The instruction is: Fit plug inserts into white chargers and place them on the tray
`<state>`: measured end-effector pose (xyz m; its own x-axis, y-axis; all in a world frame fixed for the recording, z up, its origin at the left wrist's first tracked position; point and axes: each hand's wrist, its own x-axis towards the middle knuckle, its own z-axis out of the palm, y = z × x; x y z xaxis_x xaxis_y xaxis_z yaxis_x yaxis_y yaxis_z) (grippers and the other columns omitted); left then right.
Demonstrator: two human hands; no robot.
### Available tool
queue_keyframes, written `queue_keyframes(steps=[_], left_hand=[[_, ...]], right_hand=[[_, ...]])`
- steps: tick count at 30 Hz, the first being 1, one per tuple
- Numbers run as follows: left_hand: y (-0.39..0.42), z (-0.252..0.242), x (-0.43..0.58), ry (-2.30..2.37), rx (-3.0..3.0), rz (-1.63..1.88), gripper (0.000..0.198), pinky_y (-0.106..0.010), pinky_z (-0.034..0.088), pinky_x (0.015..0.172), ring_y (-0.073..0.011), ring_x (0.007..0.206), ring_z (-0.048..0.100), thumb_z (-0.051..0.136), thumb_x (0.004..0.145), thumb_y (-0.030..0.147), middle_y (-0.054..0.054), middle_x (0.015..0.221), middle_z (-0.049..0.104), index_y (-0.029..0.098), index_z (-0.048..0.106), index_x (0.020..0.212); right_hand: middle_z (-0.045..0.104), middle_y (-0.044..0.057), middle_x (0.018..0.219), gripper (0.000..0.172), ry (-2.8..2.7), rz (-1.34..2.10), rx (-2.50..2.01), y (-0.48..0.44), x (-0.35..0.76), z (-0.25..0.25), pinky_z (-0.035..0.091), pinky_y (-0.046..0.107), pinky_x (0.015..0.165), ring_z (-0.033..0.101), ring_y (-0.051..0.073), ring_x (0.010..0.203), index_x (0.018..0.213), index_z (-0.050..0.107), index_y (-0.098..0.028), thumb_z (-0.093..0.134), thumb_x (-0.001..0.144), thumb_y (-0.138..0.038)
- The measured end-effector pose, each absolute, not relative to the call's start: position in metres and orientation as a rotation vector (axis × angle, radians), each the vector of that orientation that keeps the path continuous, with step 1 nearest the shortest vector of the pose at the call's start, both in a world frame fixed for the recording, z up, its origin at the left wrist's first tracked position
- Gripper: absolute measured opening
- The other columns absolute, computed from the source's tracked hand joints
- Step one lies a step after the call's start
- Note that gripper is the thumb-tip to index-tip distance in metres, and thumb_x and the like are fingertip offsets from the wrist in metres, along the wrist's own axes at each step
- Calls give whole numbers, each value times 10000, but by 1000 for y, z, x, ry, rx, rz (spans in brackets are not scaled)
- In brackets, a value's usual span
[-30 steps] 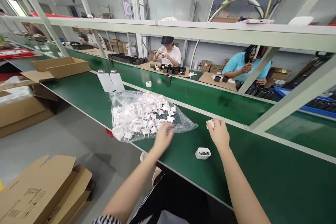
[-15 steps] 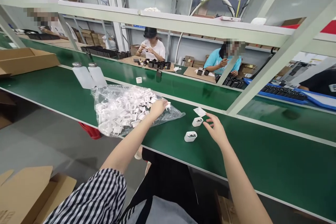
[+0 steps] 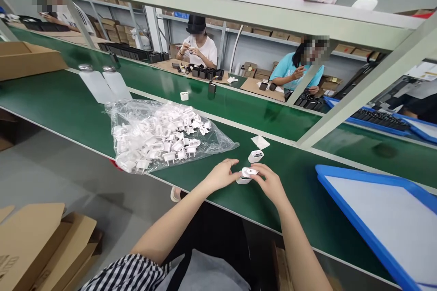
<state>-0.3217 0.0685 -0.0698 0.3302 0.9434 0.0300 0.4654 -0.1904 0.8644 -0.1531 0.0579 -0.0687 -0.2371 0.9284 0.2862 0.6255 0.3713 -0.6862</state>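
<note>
Pinched in the fingers of my right hand [image 3: 269,183] is a small white plug cover [image 3: 250,171], held over the nearer white charger housing [image 3: 243,180]. My left hand [image 3: 221,175] is at the left side of that housing, thumb and fingers apart; its thumb is close to the housing, and I cannot tell whether it touches. Just behind stands a second white charger housing [image 3: 255,157], upright, with parts showing in its top. A white square card [image 3: 260,142] lies beyond it. To the left, a clear plastic bag [image 3: 218,138] spreads out under many white plug covers [image 3: 170,134].
A blue-rimmed tray [image 3: 355,218] sits at the right on the green bench [image 3: 293,182]. Two white bottles [image 3: 102,84] and a cardboard box [image 3: 30,61] are at the left. A slanting post [image 3: 341,104] rises behind. Co-workers sit across the bench.
My left hand has come from the bag to the nearer housing. The plug cover it held is now in my right hand, which moved left and nearer. The blue-rimmed tray has appeared at the right.
</note>
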Motion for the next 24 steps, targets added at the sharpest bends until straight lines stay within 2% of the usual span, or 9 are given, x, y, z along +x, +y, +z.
queue_keyframes(steps=[2,3,6,11,15,20,24], left_hand=[[65,-79,-317,1250,1840,715,496,-239,408,631,-113,621,528,572,579,335,-64,1029,511,146,483,1029],[64,-84,-314,1254,1843,719,471,-230,408,612,-111,609,528,579,574,332,-55,1002,526,152,502,1003],[63,-92,-305,1305,1836,781,316,-214,397,579,-108,586,528,542,620,338,-19,880,571,176,560,891],[70,-85,-309,1228,1836,698,348,-211,396,587,-136,620,550,540,621,341,5,724,602,180,550,928],[73,-77,-314,1250,1865,665,325,-217,397,602,-146,642,560,499,653,290,-15,740,613,161,541,949],[73,-80,-315,1194,1847,658,297,-214,407,608,-139,660,568,447,691,310,-6,793,607,181,519,949],[69,-79,-315,1230,1889,600,358,-217,405,625,-146,686,567,447,697,326,-13,769,606,175,472,1021]], right_hand=[[570,39,928,167,-1980,643,-1368,60,-151,-74,436,298,712,527,175,847,794,571,-220,450,682,-249],[573,36,926,171,-1987,663,-1387,60,-151,-76,434,297,713,531,172,839,802,567,-221,447,682,-245],[588,17,901,172,-1997,674,-1447,61,-152,-76,433,295,706,545,165,797,812,560,-234,453,679,-251],[605,-2,865,169,-2017,637,-1477,61,-155,-74,436,292,681,557,161,757,810,565,-254,436,701,-259],[608,-7,883,174,-1983,574,-1464,60,-158,-77,430,298,705,557,165,789,817,573,-263,437,709,-261],[614,-27,886,178,-1956,540,-1496,56,-161,-77,425,284,726,555,156,811,827,581,-282,447,712,-258],[615,-28,889,174,-1967,580,-1469,55,-160,-74,434,264,707,560,145,802,822,588,-275,466,701,-247]])
